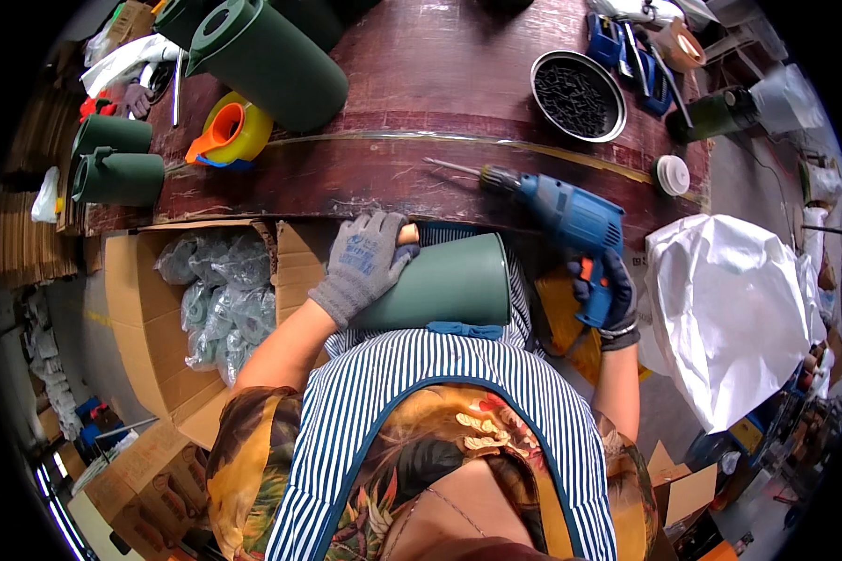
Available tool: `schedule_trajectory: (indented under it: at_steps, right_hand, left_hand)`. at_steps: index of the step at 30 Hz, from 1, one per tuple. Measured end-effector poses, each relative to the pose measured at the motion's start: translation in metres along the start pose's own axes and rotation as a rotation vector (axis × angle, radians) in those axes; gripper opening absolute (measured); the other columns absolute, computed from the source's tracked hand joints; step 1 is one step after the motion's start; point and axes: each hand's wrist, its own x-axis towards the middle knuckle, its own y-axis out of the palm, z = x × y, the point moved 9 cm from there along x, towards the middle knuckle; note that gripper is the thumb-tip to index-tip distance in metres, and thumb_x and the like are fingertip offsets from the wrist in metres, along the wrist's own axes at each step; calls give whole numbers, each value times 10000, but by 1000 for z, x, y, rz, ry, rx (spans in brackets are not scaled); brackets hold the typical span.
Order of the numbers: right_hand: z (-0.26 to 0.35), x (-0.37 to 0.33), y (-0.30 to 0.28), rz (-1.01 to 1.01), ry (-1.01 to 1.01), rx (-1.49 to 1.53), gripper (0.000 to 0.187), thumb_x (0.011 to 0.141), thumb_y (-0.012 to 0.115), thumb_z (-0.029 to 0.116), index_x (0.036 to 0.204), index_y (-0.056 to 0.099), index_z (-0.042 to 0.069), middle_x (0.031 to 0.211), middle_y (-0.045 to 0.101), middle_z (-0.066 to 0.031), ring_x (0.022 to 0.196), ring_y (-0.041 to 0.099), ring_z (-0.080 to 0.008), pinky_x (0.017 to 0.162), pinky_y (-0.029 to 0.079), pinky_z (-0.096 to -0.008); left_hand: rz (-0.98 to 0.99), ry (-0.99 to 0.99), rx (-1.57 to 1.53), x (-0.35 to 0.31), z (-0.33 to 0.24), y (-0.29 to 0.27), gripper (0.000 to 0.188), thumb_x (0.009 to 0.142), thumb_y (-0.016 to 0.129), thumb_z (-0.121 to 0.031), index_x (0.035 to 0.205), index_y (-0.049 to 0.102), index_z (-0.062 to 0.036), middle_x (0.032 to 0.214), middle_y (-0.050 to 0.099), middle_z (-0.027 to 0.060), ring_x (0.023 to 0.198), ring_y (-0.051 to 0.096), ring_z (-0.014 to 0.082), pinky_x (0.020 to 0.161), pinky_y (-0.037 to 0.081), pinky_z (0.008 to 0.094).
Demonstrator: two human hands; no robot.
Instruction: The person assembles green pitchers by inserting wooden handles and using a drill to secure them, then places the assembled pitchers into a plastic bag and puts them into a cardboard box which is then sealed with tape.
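Note:
A dark green cylindrical plastic container (449,285) lies on its side across my lap, its wide rim toward the right. My left hand (365,262), in a grey knit glove with one bare fingertip showing, grips its left end; the far side of that grip is hidden. My right hand (614,297), also gloved, is wrapped round the handle of a blue power drill (571,208). The drill's long thin bit points left above the table edge, apart from the container. On the table stands a round tin (578,96) filled with small black screws.
Green jugs (271,70) and yellow and orange tape rolls (253,131) sit at the table's left. A white cap (672,175) and blue tool holders (627,61) are at right. Left of my lap stands a carton (145,318) of plastic-wrapped pieces; a white bag (720,318) bulges at right.

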Motion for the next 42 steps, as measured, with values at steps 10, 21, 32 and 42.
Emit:
schedule_trajectory:
  at_steps: [10, 21, 32, 42]
  right_hand:
    - [-3, 9, 17, 14, 19, -6, 442, 1017, 568, 390, 1286, 539, 40, 1103, 682, -264, 746, 673, -265, 636, 561, -332]
    - [48, -10, 26, -407, -531, -670, 453, 899, 717, 331, 1211, 571, 35, 1028, 663, -145, 844, 674, -284, 752, 566, -390]
    - [89, -86, 174, -630, -1337, -1612, 360, 844, 706, 260, 1128, 647, 48, 1113, 660, -157, 946, 620, -362, 866, 498, -457]
    - [206, -304, 5, -1096, -1042, -1579, 179, 829, 724, 185, 958, 743, 63, 979, 726, -88, 945, 664, -253, 834, 529, -408]
  left_hand:
    - [188, 12, -142, -16, 8, -1, 418, 924, 650, -461, 1078, 550, -86, 810, 668, 178, 805, 675, 365, 717, 502, 476]
    - [39, 42, -428, 4, 10, -23, 514, 873, 727, -323, 1287, 586, -54, 1171, 678, 191, 1090, 653, 364, 928, 502, 424]
    - [-66, 337, 676, 10, -121, -164, 343, 813, 725, -237, 1141, 679, -148, 910, 627, 89, 932, 605, 288, 833, 474, 421]
    - [-98, 387, 1097, 119, -103, -86, 288, 883, 626, -203, 1165, 668, -170, 1150, 634, 67, 1133, 576, 257, 997, 423, 437]
